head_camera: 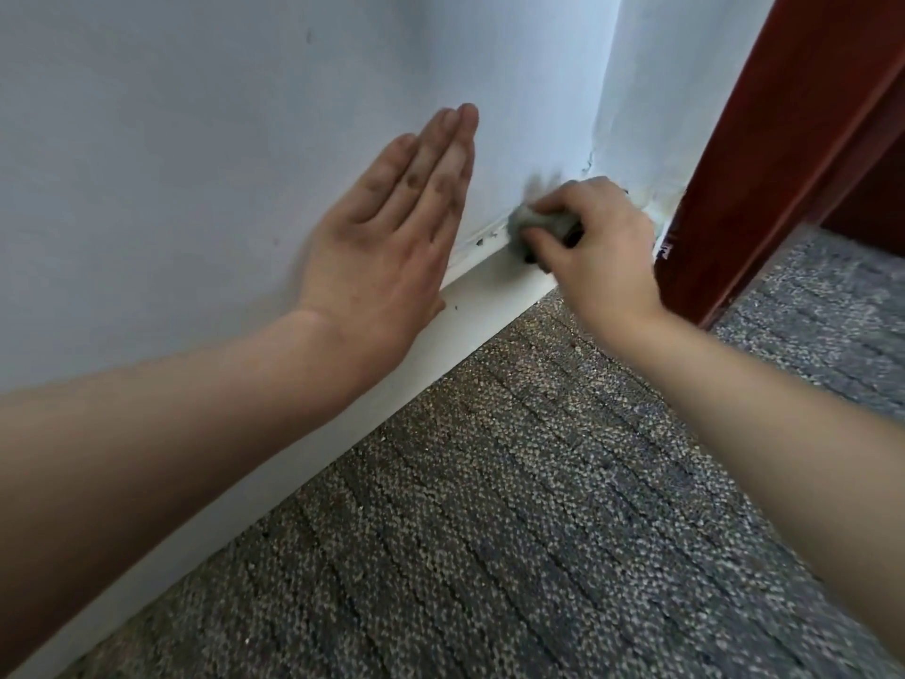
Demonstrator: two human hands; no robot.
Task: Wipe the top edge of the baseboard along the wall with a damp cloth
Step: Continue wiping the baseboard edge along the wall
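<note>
Student: Forearms lay nearest the lens in the head view. Which was which?

Tutor: From the lower left came the left forearm (147, 433), and from the lower right the right forearm (783, 433). Both were bare and reached over a grey-brown patterned carpet (489, 531).

Student: How did the left hand (387, 227) stand?

Tutor: It lay flat against the pale wall (196, 139), fingers straight and close together, pointing up and to the right. It held nothing. Its heel sat at the top of the white baseboard (489, 281).

Student: And the right hand (602, 252)?

Tutor: Its fingers were curled over a bunched grey cloth (538, 223) and gripped it. The cloth touched the baseboard's top edge near the corner, where a second wall (661, 90) met the first, just beside a reddish-brown door frame (783, 139).

Student: Was anything visible on that edge?

Tutor: Dark specks (480, 242) sat along it between the two hands, just left of the cloth. Whether the cloth was damp could not be told.
</note>
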